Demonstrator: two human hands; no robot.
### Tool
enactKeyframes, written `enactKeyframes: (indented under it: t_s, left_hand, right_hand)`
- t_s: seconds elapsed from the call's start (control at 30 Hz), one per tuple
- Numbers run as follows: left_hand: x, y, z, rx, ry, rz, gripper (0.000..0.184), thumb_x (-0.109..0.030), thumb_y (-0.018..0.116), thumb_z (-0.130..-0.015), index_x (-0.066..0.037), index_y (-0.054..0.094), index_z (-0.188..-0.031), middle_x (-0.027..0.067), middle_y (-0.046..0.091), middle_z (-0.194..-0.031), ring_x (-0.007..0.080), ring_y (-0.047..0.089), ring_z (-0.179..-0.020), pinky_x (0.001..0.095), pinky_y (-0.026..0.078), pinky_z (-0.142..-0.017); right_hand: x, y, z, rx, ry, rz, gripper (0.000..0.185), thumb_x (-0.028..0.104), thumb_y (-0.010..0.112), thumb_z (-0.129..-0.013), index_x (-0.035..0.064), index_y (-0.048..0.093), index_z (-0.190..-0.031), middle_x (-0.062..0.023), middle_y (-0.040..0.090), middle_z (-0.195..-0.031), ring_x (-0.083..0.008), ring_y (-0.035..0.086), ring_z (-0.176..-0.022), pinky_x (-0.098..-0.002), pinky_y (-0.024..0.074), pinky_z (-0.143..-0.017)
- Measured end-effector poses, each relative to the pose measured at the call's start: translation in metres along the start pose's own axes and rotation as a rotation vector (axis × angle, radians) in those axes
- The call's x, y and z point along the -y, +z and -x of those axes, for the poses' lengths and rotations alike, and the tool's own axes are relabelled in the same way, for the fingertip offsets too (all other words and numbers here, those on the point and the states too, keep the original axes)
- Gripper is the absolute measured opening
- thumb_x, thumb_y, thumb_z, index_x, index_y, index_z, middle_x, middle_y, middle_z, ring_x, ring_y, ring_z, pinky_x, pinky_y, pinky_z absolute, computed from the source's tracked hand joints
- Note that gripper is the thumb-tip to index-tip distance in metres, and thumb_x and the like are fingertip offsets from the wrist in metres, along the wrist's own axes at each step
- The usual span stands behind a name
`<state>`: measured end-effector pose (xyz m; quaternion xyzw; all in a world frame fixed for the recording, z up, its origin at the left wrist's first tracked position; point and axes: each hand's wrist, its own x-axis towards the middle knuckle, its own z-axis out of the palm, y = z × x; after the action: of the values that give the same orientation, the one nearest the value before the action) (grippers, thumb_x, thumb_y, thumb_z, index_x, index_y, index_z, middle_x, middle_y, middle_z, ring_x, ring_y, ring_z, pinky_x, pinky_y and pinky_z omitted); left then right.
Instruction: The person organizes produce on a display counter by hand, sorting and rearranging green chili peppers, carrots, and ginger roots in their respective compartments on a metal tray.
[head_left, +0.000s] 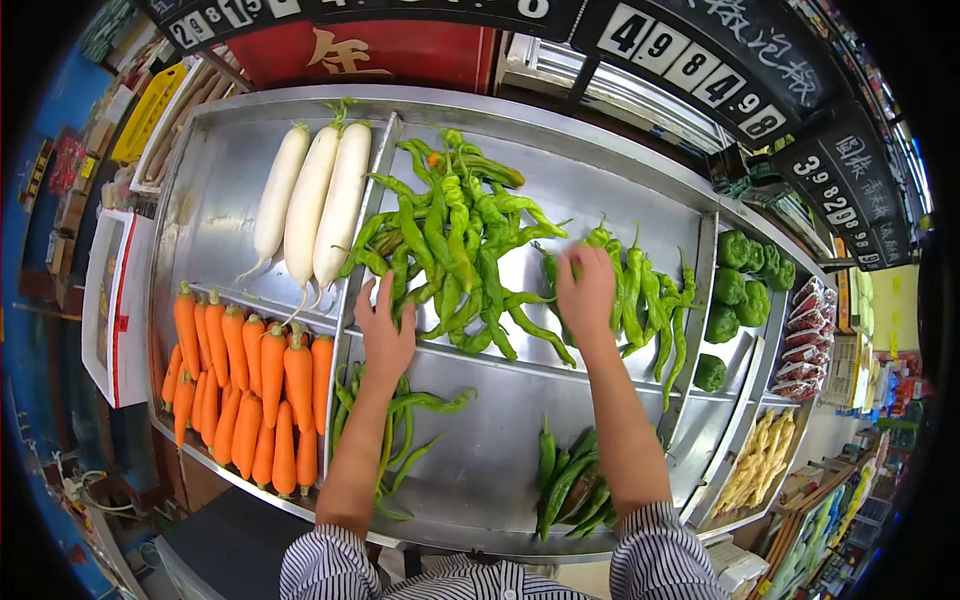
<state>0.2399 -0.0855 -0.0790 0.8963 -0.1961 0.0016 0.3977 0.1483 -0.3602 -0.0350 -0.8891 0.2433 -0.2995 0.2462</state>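
Observation:
A tangled heap of long green peppers (460, 230) lies in the upper middle compartment of the metal display. My left hand (387, 325) is at the heap's lower left edge, fingers spread and apart, with nothing visible in them. To the right of the heap, my right hand (585, 290) reaches down with its fingers curled together. A darker long green pepper (547, 268) shows at its thumb side and appears to be in its grip; the fingertips are partly hidden. Beside that hand, more long green peppers (650, 295) lie in a looser row.
White radishes (293, 195) and stacked carrots (245, 380) fill the left side. Thin green peppers (405, 450) and dark green peppers (570, 485) lie in front. Bell peppers (740, 285) sit at right, beyond a metal divider (700, 290). Price boards (690, 60) overhang the back.

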Motion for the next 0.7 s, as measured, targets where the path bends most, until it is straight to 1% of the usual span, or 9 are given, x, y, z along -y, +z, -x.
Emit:
enactKeyframes:
  t_s: [0.1,0.13,0.2,0.3,0.37,0.4,0.5,0.6,0.7]
  left_hand:
    - [-0.004,-0.005,0.020,-0.053,-0.002,0.021,0.053,-0.014,0.061,-0.088,-0.006,0.043,-0.137,0.0270,0.029,-0.142,0.0438,0.029,-0.130,0.0500,0.027,-0.107]
    - [-0.004,-0.010,0.026,-0.024,0.005,-0.003,0.054,-0.014,0.060,-0.088,-0.003,0.042,-0.137,0.0266,0.027,-0.144,0.0435,0.028,-0.132,0.0498,0.027,-0.107]
    - [-0.012,-0.024,0.033,0.041,0.006,-0.024,0.054,-0.014,0.060,-0.088,-0.003,0.042,-0.137,0.0261,0.027,-0.144,0.0429,0.028,-0.132,0.0496,0.026,-0.107]
    - [-0.013,-0.044,0.046,0.076,0.019,0.006,0.054,-0.013,0.060,-0.089,-0.002,0.040,-0.138,0.0245,0.027,-0.146,0.0415,0.028,-0.132,0.0484,0.026,-0.108]
    - [-0.009,-0.055,0.055,0.074,-0.021,0.063,0.053,-0.013,0.059,-0.089,-0.001,0.040,-0.137,0.0238,0.028,-0.146,0.0412,0.028,-0.133,0.0477,0.025,-0.109]
    - [-0.003,-0.058,0.063,0.063,-0.044,0.046,0.053,-0.012,0.058,-0.090,0.000,0.039,-0.138,0.0230,0.030,-0.146,0.0398,0.030,-0.133,0.0462,0.029,-0.107]
    - [-0.001,-0.068,0.084,0.060,-0.136,0.152,0.054,-0.011,0.057,-0.090,-0.001,0.037,-0.139,0.0212,0.031,-0.145,0.0372,0.033,-0.132,0.0442,0.034,-0.104]
    - [0.006,-0.069,0.107,0.098,-0.163,0.163,0.052,-0.008,0.051,-0.094,-0.002,0.032,-0.142,0.0164,0.032,-0.144,0.0290,0.035,-0.132,0.0410,0.037,-0.103]
    - [0.002,-0.065,0.123,0.119,-0.187,0.208,0.051,-0.008,0.051,-0.094,-0.002,0.033,-0.141,0.0158,0.033,-0.144,0.0286,0.036,-0.131,0.0405,0.037,-0.102]
  right_hand:
    - [0.024,0.040,-0.065,-0.010,-0.151,-0.126,0.018,0.005,0.063,-0.078,0.0026,0.063,-0.096,-0.0173,0.061,-0.097,-0.0370,0.058,-0.093,-0.0440,0.0460,-0.082]
    - [0.027,0.056,-0.084,0.006,-0.172,-0.133,0.021,0.004,0.062,-0.078,0.0028,0.063,-0.099,-0.0174,0.062,-0.100,-0.0374,0.058,-0.094,-0.0436,0.0466,-0.084]
    - [0.019,0.091,-0.112,0.058,-0.177,-0.081,0.028,0.003,0.059,-0.077,0.0055,0.063,-0.105,-0.0174,0.062,-0.106,-0.0366,0.058,-0.101,-0.0427,0.0473,-0.087]
    - [0.022,0.120,-0.124,0.309,0.023,0.034,0.029,0.005,0.058,-0.077,0.0078,0.066,-0.105,-0.0166,0.066,-0.104,-0.0348,0.061,-0.101,-0.0430,0.0489,-0.087]
    - [0.018,0.117,-0.133,0.386,0.098,0.064,0.027,0.007,0.059,-0.077,0.0088,0.067,-0.103,-0.0159,0.068,-0.098,-0.0347,0.063,-0.097,-0.0440,0.0504,-0.084]
    - [0.016,0.114,-0.137,0.423,0.132,0.086,0.026,0.008,0.060,-0.077,0.0092,0.068,-0.102,-0.0156,0.069,-0.095,-0.0347,0.064,-0.095,-0.0445,0.0511,-0.083]
    - [-0.002,0.097,-0.135,0.194,0.045,0.068,0.026,0.012,0.066,-0.076,0.0069,0.069,-0.101,-0.0154,0.070,-0.088,-0.0310,0.068,-0.084,-0.0405,0.0530,-0.075]
    - [-0.023,0.064,-0.130,0.192,0.268,-0.399,0.030,0.016,0.068,-0.080,0.0013,0.067,-0.105,-0.0139,0.071,-0.086,-0.0235,0.068,-0.080,-0.0332,0.0519,-0.070]
    - [-0.044,0.023,-0.111,0.251,0.455,-0.864,0.030,0.015,0.064,-0.086,-0.0062,0.065,-0.107,-0.0118,0.070,-0.086,-0.0181,0.066,-0.076,-0.0284,0.0495,-0.069]
